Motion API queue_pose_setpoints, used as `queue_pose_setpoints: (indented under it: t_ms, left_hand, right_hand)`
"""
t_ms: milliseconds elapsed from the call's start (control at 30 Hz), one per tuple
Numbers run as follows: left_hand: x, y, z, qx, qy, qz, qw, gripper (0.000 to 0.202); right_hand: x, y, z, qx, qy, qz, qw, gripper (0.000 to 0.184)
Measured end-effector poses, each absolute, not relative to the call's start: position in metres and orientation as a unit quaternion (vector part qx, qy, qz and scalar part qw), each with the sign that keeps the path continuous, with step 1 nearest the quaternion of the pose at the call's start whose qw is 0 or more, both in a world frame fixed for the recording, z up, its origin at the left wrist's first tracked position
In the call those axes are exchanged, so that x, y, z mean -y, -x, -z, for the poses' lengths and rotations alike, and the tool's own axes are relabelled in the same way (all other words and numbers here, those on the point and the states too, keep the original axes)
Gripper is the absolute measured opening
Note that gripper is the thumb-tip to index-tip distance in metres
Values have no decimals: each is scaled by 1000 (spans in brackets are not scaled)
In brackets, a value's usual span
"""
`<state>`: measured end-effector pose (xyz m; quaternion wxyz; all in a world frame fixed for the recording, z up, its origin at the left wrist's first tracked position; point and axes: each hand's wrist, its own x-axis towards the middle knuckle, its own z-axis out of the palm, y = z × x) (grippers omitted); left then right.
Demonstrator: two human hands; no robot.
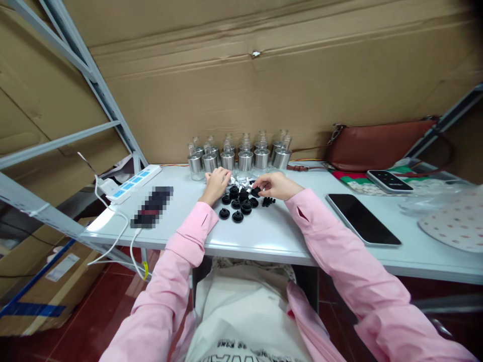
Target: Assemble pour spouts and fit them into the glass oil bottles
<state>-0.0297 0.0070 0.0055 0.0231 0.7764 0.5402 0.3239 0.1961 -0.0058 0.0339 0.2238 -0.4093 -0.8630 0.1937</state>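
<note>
My left hand (216, 184) rests on the white table (271, 234) with its fingers curled over small white and silver parts (237, 180). What it holds is hidden. My right hand (276, 185) pinches a small black rubber cap (255, 192) at the right edge of a cluster of several black caps (237, 203). Behind both hands stands a row of several small glass bottles with silver metal bases (241, 156). Both arms wear pink sleeves.
A white power strip (130, 183) with cables and a blurred dark object (153, 206) lie at the left. On the right are a tablet (362, 218), a phone (390, 181), a brown bag (381, 145), and a dotted round item (455, 223). Cardboard forms the back wall.
</note>
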Motion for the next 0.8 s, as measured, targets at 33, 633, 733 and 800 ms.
queue_pose_setpoints:
  t_ms: [33,633,733,800]
  left_hand:
    - [-7,30,-6,-540,-775,-327,23,29]
    - [-5,30,-11,-553,-755,-351,13,29]
    - [-5,30,-11,-552,-754,-355,16,29]
    - [-5,30,-11,-552,-754,-355,18,29]
  right_hand:
    - [7,-195,-34,860,409,-208,223,23]
    - [11,-186,-31,879,374,-226,193,22]
    - [9,-185,-29,878,375,-224,194,21]
    - [7,-185,-27,874,380,-235,191,21]
